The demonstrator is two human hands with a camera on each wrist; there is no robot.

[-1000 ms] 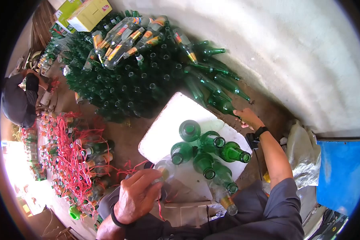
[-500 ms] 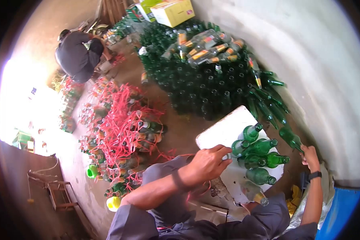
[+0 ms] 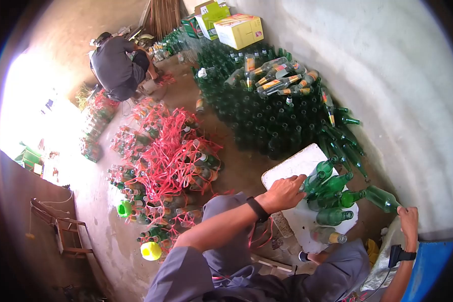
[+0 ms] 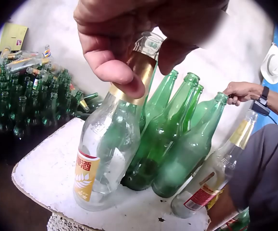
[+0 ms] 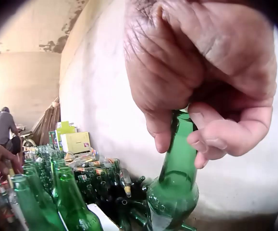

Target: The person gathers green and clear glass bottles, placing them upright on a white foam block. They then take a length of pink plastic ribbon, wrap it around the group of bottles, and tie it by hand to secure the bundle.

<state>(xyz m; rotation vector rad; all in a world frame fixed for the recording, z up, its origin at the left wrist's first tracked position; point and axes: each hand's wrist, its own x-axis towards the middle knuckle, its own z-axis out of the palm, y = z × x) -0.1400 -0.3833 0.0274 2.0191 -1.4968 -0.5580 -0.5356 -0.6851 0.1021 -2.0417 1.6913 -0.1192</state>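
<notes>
My left hand (image 3: 286, 194) pinches the gold-wrapped neck of a clear glass beer bottle (image 4: 107, 149), which stands at the edge of a white-topped stool (image 4: 47, 180). Fingers and thumb of my right hand (image 3: 408, 221) grip the mouth end of a green glass bottle (image 3: 381, 199). That bottle hangs beyond the stool's right side, neck up in the right wrist view. Several green bottles (image 4: 191, 149) stand grouped on the stool between the two hands. A second clear bottle (image 4: 208, 180) with a gold neck and red label stands at the near edge.
A large mass of upright green bottles (image 3: 259, 123) fills the floor along the wall, with labelled clear bottles (image 3: 282, 83) lying on top. Left of it stand bottles bundled with red string (image 3: 171, 156). A person (image 3: 118, 68) crouches farther back, near cardboard boxes (image 3: 239, 31).
The head view has swung left. My right hand has drawn the green bottle away from those lying by the wall, close to the stool. My left hand keeps its hold on the clear bottle.
</notes>
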